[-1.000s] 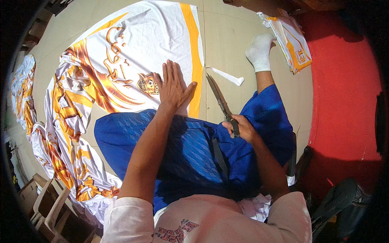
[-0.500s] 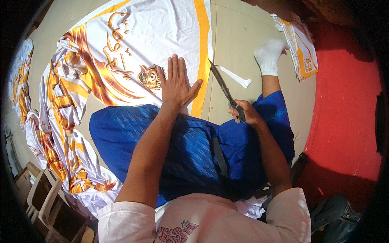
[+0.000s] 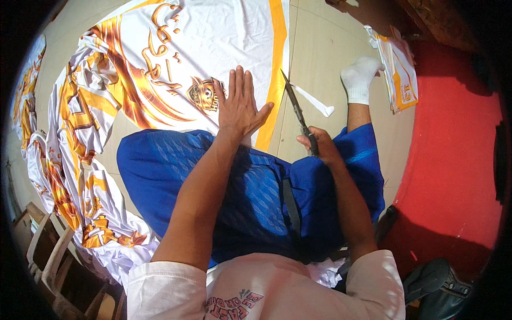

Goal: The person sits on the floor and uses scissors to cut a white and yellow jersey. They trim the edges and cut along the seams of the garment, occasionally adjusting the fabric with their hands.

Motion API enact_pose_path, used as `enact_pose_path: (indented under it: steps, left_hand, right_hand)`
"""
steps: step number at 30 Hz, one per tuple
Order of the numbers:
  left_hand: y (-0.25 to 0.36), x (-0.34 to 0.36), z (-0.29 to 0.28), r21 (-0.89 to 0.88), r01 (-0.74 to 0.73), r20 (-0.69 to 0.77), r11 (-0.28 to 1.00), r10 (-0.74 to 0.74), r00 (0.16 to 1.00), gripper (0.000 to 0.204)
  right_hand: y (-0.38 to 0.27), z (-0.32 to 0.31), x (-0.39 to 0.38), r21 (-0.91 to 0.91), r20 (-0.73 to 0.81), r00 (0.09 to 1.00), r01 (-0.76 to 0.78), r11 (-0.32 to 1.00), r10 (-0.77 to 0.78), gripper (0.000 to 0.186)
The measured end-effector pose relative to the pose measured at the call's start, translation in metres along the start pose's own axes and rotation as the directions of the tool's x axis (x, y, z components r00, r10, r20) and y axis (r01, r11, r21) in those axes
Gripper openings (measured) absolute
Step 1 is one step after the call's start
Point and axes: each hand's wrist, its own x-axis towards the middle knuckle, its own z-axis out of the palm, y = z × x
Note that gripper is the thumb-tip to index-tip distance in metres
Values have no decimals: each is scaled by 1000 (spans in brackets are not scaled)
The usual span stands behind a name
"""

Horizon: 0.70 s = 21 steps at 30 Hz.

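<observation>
My left hand [image 3: 237,109] lies flat with fingers stretched out on a white printed fabric panel [image 3: 224,42]. Beneath and beside it run the panel's orange edge band and a round printed emblem. In my right hand [image 3: 322,144] is a pair of dark scissors [image 3: 296,104], gripped by the handles above my right knee. Their blades point away from me, with the tips by the panel's right edge. A narrow white fabric strip [image 3: 316,100] lies on the floor tiles just right of the blades.
Crumpled white and orange printed cloth [image 3: 88,176] is heaped along the left. A folded stack of printed fabric [image 3: 397,72] rests beyond my socked foot [image 3: 360,77]. Red carpet [image 3: 453,160] covers the right side. Wooden furniture [image 3: 53,256] stands at lower left, a black shoe [image 3: 440,285] at lower right.
The view has shifted slightly. My left hand stays flat on the panel, and the scissors remain in my right hand, their blades now showing slightly parted near the panel's edge.
</observation>
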Motion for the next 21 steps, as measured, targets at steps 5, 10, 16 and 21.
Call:
enact_pose_path:
  steps: [5,10,16,21]
  left_hand:
    - [0,1,0,0,10,16,1000,-10,1000,107]
    - [1,2,1,-14,2,10,1000,-2,1000,108]
    - [-1,1,0,-1,10,16,1000,-9,1000,108]
    - [-1,1,1,-7,6,2,1000,-6,1000,108]
  right_hand:
    - [-10,8,-4,22,-13,1000,11,1000,-11,39]
    - [-8,6,-2,77,-32,999,2,997,0,40]
    - [-16,9,0,64,-31,999,-18,998,20,43]
    - [-17,10,2,-81,-116,993,-3,997,-7,48]
